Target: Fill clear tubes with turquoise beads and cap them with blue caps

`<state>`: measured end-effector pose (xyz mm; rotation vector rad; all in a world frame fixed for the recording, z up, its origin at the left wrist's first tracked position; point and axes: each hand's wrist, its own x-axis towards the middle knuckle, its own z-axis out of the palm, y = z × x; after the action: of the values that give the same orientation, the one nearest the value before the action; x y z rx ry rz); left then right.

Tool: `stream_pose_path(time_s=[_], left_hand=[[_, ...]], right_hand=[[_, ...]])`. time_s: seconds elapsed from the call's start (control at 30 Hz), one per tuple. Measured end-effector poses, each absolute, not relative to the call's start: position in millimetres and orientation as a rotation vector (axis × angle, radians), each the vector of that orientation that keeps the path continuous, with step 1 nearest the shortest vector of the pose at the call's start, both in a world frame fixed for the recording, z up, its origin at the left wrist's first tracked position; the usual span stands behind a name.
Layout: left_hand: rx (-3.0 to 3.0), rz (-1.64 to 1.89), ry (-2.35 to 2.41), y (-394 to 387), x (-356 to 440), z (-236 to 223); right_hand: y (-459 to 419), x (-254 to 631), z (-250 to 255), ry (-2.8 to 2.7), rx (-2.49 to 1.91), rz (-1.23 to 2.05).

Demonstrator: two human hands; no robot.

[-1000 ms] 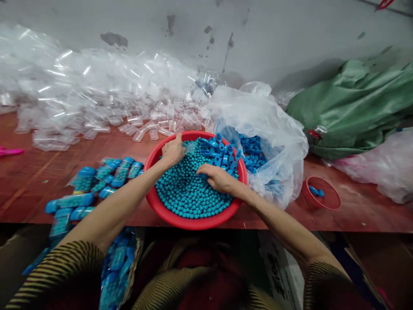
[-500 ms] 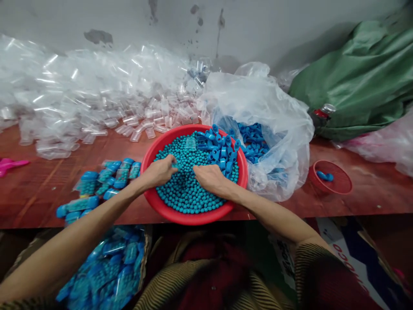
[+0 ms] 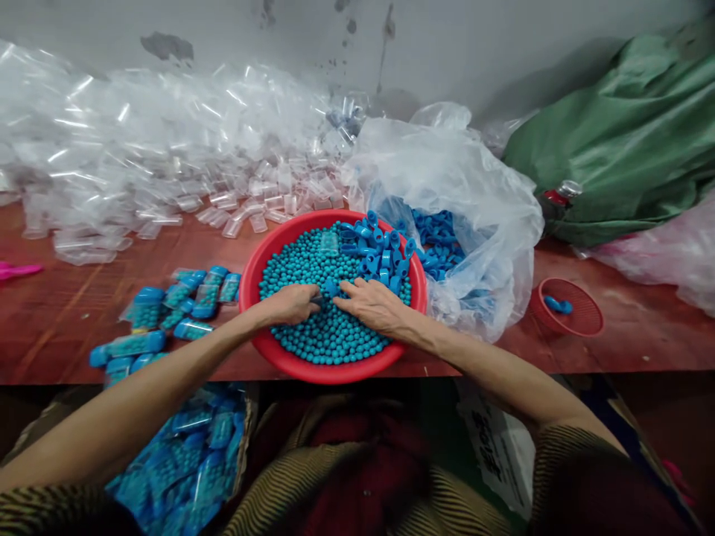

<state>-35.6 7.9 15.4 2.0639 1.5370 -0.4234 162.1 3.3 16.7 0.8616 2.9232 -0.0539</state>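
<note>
A red basin holds many small turquoise beads, with a heap of blue plastic caps on its right side. Over the beads, my left hand is closed on what looks like a small clear plastic container, mostly hidden by the fingers. My right hand faces it from the right, thumb and fingers pinching a blue cap between the two hands. One clear container lies on the beads at the back of the basin.
Clear empty containers are heaped behind. Filled, blue-capped containers lie left of the basin; more fill a box below the table edge. A plastic bag of caps and a small red basket stand right. A green sack sits behind.
My two hands have come closer together over the beads. A blue cap now shows at my right fingertips. The left hand has moved slightly right and down.
</note>
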Motion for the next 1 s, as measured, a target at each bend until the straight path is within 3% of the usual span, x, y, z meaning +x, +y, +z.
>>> stream_pose_path(time_s=[0.13,0.4,0.63,0.83,0.93,1.0], left_hand=[[1.992,-0.418,1.494,10.7,-31.5,16.1],[1.763,0.003,1.535,13.4,5.8,-12.5],[1.343,0.351,1.381,15.7,14.1,-15.4],[0.76,0.636,1.007,10.3,-6.4,-3.2],[0.709,0.686,0.997,4.2,-15.7,1.9],[0.71,0.719,1.026,-0.7,-20.9,6.0]], right_hand=[[15.6,157.4,17.3,2.81,0.913,-0.064],[14.4,178.3,33.2,2.982,1.346,0.139],[12.8,183.9,18.9,2.921,1.776,-0.522],[21.3,185.6,18.7,2.98,1.693,-1.288],[22.3,180.6,19.0,2.962,1.713,-1.775],[19.3,178.7,17.3,2.987,1.666,-1.931]])
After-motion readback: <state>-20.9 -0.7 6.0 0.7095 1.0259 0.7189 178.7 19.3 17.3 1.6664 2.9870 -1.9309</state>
